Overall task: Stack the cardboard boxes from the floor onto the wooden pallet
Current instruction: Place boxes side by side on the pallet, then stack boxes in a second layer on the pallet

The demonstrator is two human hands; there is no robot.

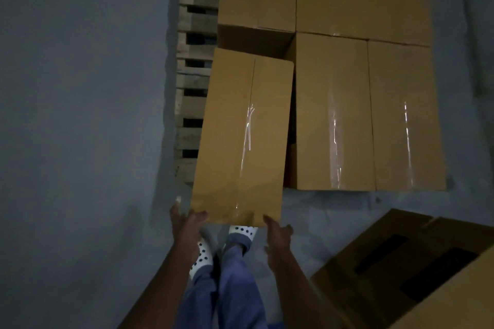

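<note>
Four boxes (331,112) are sitting on the pallet (196,21); both hands (187,224) (278,235), fingers clamped, are seating a fifth (243,136); more (417,272) are waiting lower right

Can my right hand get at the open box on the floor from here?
Probably yes: the right hand sits at the tilted box's near edge, and bare floor separates it from the open box.
</note>
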